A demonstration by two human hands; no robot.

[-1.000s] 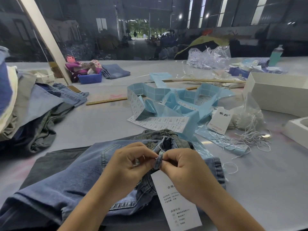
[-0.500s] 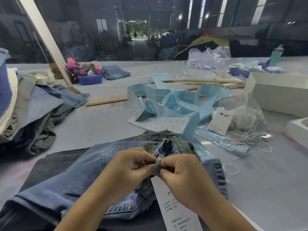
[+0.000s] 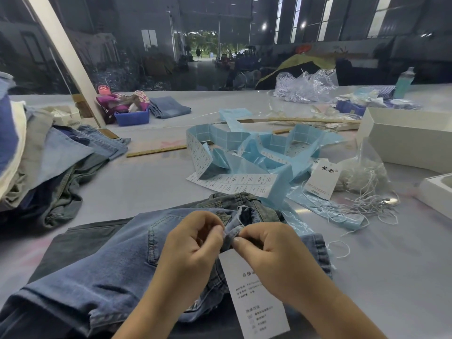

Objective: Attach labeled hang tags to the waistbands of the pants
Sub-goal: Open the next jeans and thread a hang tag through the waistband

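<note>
I am pinching the belt loop (image 3: 233, 234) on the jeans (image 3: 117, 260) with my left hand (image 3: 193, 248) and right hand (image 3: 266, 250). The tag (image 3: 256, 302) is hanging just under it. I think I am tying it on; next I need to pull the string tight.

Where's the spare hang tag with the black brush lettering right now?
In the head view, the spare hang tag lies right of centre on the table, between the blue label strip and the bag of white strings.
</note>
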